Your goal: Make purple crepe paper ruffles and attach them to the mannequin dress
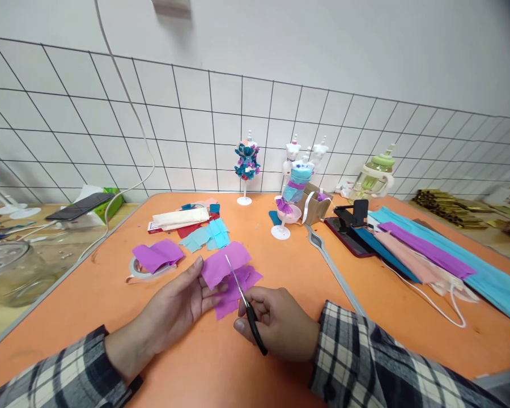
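Between the thumb and fingers of my left hand (176, 309) is a piece of purple crepe paper (219, 265), raised a little off the table. My right hand (280, 320) grips black-handled scissors (253, 326), whose blades lie across the right part of that paper. The blades look closed or nearly so. Below the held piece, more purple paper pieces (229, 306) lie on the orange table, partly hidden by my fingers and the scissors. Light blue paper pieces (208, 235) lie just beyond my hands.
Another purple piece (157, 255) rests on a tape roll (138, 267) at left. Small dress forms (246, 161) (293, 184) stand at the back. Crepe paper strips (429, 243), a dark phone (348, 238) and a green-lidded bottle (374, 175) are at right. A glass jar (12, 277) stands far left.
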The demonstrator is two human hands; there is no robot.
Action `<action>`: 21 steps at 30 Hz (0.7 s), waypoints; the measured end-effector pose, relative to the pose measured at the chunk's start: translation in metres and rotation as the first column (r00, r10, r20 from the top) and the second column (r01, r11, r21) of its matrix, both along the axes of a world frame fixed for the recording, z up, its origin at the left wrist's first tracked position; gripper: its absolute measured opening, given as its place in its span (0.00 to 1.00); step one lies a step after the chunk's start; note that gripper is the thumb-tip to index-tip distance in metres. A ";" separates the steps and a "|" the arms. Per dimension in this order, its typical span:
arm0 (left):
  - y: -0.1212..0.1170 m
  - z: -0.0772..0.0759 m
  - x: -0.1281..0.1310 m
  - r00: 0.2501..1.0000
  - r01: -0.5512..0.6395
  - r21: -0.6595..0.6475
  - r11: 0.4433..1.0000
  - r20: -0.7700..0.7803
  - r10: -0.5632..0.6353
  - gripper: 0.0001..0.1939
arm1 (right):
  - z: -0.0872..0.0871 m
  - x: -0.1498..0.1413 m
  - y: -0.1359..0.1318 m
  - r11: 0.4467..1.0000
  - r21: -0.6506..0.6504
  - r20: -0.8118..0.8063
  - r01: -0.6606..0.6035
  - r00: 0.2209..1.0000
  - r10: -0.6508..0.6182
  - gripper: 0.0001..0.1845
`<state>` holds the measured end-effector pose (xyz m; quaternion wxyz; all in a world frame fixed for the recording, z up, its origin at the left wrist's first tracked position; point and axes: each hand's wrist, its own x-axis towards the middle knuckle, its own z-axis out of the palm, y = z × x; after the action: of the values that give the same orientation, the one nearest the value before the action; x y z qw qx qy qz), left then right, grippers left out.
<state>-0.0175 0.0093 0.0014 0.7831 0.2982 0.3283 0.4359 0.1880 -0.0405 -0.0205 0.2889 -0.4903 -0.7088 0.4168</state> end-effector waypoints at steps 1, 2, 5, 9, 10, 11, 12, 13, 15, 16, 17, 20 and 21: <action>0.002 0.000 0.000 0.999 -0.048 0.029 0.998 -0.001 0.048 0.06 | 0.001 0.000 0.000 1.000 0.005 0.007 -0.002 1.000 0.002 0.08; 0.003 0.000 0.001 0.996 -0.090 0.057 0.994 -0.002 0.090 0.04 | 0.001 0.000 0.000 1.000 0.007 0.013 -0.006 1.000 0.005 0.07; 0.006 0.002 0.001 0.988 -0.154 0.120 0.981 0.000 0.155 0.07 | 0.004 0.000 0.001 1.000 0.007 0.034 -0.020 0.999 0.020 0.06; 0.003 0.004 0.002 0.994 -0.108 0.104 0.989 0.003 0.108 0.13 | 0.005 0.001 0.002 1.000 0.009 0.065 -0.022 0.998 0.021 0.06; 0.002 0.004 0.003 0.995 -0.097 0.075 0.993 -0.003 0.097 0.11 | 0.005 0.001 0.002 1.000 0.012 0.068 -0.018 0.998 0.018 0.06; 0.001 0.005 0.003 0.996 -0.084 0.036 0.996 -0.015 0.085 0.07 | 0.004 0.001 0.002 1.000 0.015 0.071 -0.015 0.997 0.014 0.06; 0.001 0.005 0.002 0.997 -0.069 -0.004 0.998 -0.029 0.068 0.06 | 0.004 0.001 0.002 1.000 0.019 0.072 -0.011 0.997 0.010 0.07; 0.001 0.005 0.002 0.998 -0.044 -0.045 0.998 -0.046 0.042 0.08 | 0.004 0.001 0.002 1.000 0.023 0.073 -0.005 0.997 0.003 0.08; 0.001 0.005 0.001 0.996 0.011 -0.105 0.994 -0.087 -0.020 0.14 | 0.005 0.001 0.002 0.999 0.035 0.080 0.009 0.997 -0.011 0.09; 0.002 0.005 0.000 0.993 0.030 -0.120 0.992 -0.108 -0.043 0.16 | 0.006 0.001 0.002 0.999 0.041 0.085 0.015 0.996 -0.018 0.09; 0.002 0.005 0.000 0.990 0.042 -0.126 0.991 -0.126 -0.058 0.16 | 0.007 0.001 0.002 0.999 0.045 0.090 0.018 0.996 -0.022 0.10; 0.002 0.002 -0.002 0.986 0.066 -0.103 0.992 -0.149 -0.081 0.15 | 0.011 0.001 0.003 0.999 0.052 0.107 0.014 0.994 -0.020 0.10; 0.002 0.000 -0.003 0.985 0.084 -0.080 0.993 -0.145 -0.095 0.15 | 0.011 0.001 0.003 0.999 0.051 0.112 0.008 0.994 -0.014 0.10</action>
<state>-0.0202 0.0112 0.0015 0.7857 0.3155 0.3878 0.3644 0.1892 -0.0379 -0.0090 0.2632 -0.5094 -0.7316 0.3688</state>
